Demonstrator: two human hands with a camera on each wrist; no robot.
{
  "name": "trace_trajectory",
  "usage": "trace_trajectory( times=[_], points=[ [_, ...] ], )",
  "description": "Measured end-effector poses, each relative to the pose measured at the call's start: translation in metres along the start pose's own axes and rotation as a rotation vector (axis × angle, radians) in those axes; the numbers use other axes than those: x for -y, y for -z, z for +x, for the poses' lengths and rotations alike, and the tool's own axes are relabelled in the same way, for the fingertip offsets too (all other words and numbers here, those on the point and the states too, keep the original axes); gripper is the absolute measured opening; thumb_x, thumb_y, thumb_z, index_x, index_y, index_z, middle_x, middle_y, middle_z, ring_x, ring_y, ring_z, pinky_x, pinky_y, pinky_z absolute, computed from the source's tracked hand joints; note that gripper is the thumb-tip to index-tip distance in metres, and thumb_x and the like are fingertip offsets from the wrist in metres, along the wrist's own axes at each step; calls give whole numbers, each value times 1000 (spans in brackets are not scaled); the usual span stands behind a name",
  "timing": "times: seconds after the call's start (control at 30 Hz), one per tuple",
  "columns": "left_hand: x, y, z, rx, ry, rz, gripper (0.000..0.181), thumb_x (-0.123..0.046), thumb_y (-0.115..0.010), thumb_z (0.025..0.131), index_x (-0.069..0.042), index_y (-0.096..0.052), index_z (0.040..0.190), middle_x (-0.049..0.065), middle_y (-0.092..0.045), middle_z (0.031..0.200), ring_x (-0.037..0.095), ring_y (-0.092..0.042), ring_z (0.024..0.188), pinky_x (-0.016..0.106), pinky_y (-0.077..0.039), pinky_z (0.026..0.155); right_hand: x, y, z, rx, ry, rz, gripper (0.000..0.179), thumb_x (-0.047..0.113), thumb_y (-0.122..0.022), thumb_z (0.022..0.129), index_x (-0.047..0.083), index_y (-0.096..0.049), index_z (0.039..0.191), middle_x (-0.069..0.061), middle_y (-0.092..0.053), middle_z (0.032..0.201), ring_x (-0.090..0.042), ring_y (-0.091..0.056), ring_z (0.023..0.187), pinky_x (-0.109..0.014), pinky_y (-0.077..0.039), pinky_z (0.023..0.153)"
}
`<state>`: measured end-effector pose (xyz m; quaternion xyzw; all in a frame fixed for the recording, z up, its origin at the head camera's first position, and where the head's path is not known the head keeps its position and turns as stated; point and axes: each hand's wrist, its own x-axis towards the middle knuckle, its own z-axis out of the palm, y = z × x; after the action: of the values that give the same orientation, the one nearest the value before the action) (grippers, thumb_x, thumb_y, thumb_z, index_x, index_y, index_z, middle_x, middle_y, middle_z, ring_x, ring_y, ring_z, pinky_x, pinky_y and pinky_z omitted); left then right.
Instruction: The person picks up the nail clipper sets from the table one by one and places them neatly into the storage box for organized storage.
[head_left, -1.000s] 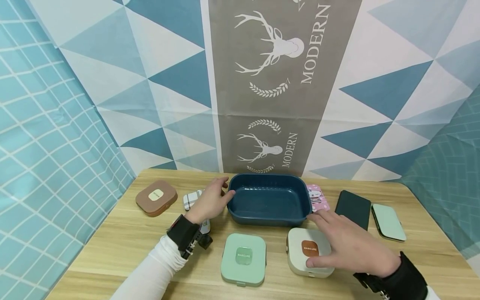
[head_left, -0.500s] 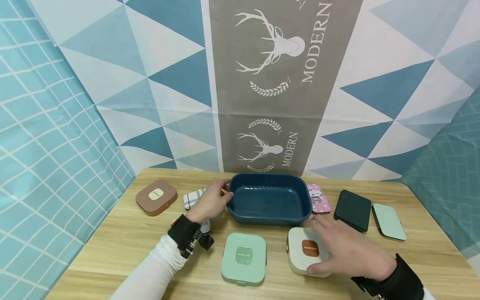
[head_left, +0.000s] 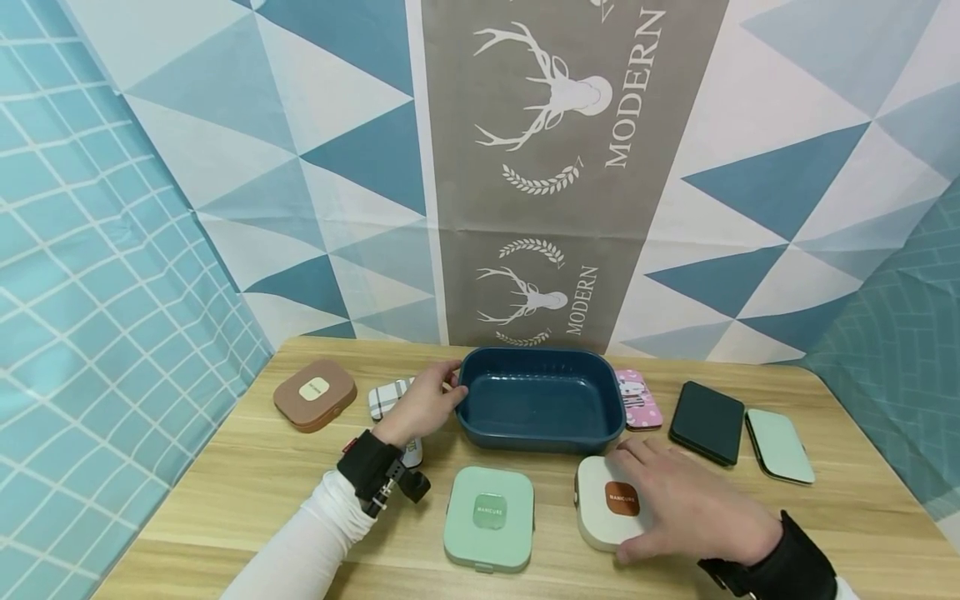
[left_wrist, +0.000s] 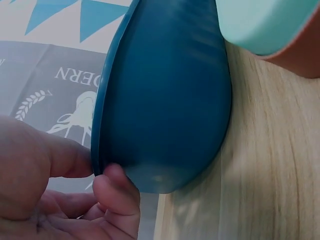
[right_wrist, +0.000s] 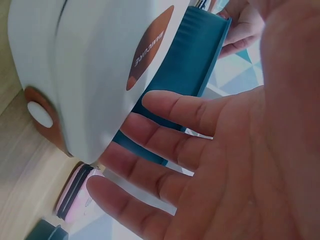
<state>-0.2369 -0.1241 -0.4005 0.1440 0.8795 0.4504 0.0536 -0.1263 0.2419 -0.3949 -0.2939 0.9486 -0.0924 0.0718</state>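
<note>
Triangle-patterned cloth (head_left: 360, 150) backs the wooden tabletop (head_left: 225, 500); from the head, a blue tray (head_left: 536, 407) lies far centre, a white case (head_left: 600, 518) nearer and right. Left wrist: the left hand (left_wrist: 32, 172) pinches the tray's rim in its fingers. Right wrist: the right hand (right_wrist: 225, 162) spreads its fingers at the case's edge, contact unclear.

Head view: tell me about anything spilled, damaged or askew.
Nothing looks spilled or damaged: the blue dish stands upright, and the white case and green case look closed. Only the backdrop looks odd: its deer heads and MODERN lettering run sideways.
</note>
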Motion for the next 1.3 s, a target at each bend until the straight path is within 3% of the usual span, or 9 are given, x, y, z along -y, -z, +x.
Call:
trace_trajectory(
  times=[0.4, 0.7, 1.3],
  points=[
    [1, -2, -2, -4, 12, -57, 54, -5, -58, 108, 7, -41, 158, 10, -55, 103, 16, -51, 66, 27, -37, 56, 1, -3, 1, 49, -19, 50, 110, 82, -83, 67, 14, -56, 148, -5, -52, 143, -20, -52, 119, -45, -55, 95],
    [1, -1, -2, 5, 14, -62, 55, -6, -58, 109, 7, -40, 158, 10, -54, 101, 16, -50, 66, 27, -36, 56, 2, -3, 4, 81, -63, 66, 110, 74, -90, 66, 16, -53, 152, -5, -52, 144, -19, -52, 117, -48, -55, 95],
    [1, -2, -2, 7, 29, -60, 55, -7, -58, 109, 6, -40, 159, 10, -53, 99, 16, -51, 67, 28, -36, 58, 3, -7, 7, 91, -64, 53, 109, 69, -92, 66, 14, -53, 152, -7, -56, 141, -22, -54, 118, -55, -51, 101]
  ],
)
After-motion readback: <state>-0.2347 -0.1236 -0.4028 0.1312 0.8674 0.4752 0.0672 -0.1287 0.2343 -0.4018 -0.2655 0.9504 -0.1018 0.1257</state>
